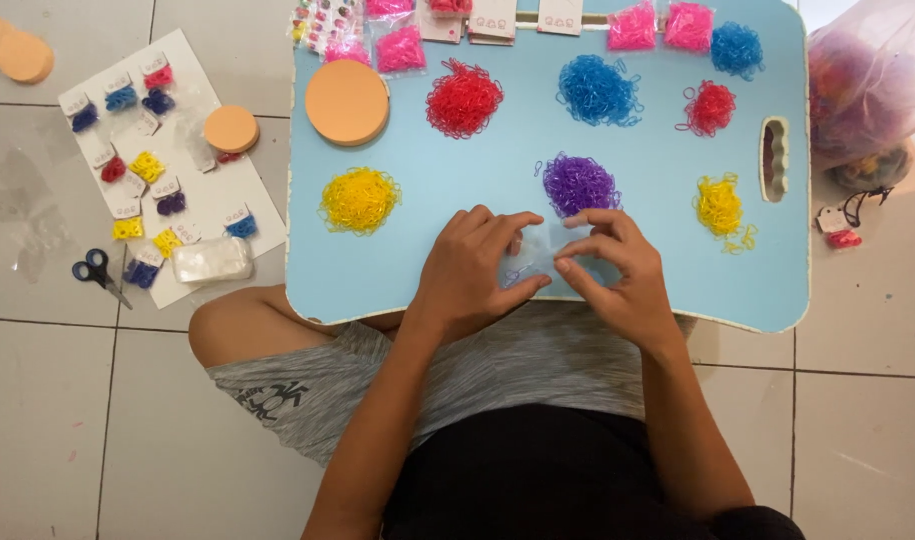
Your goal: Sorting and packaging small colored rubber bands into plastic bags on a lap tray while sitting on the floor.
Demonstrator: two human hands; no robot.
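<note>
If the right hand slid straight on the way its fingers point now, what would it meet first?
The right hand points left across the small clear bag, so beyond the bag it would likely first meet the left hand, whose fingers pinch the bag's other side.

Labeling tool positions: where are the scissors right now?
In the head view, the scissors lie on the tiled floor at far left, off the blue lap table, beside the white sheet's lower left edge, out of both hands' reach area.

The fingers [538, 285] hide much of the small clear bag [550, 250].
</note>
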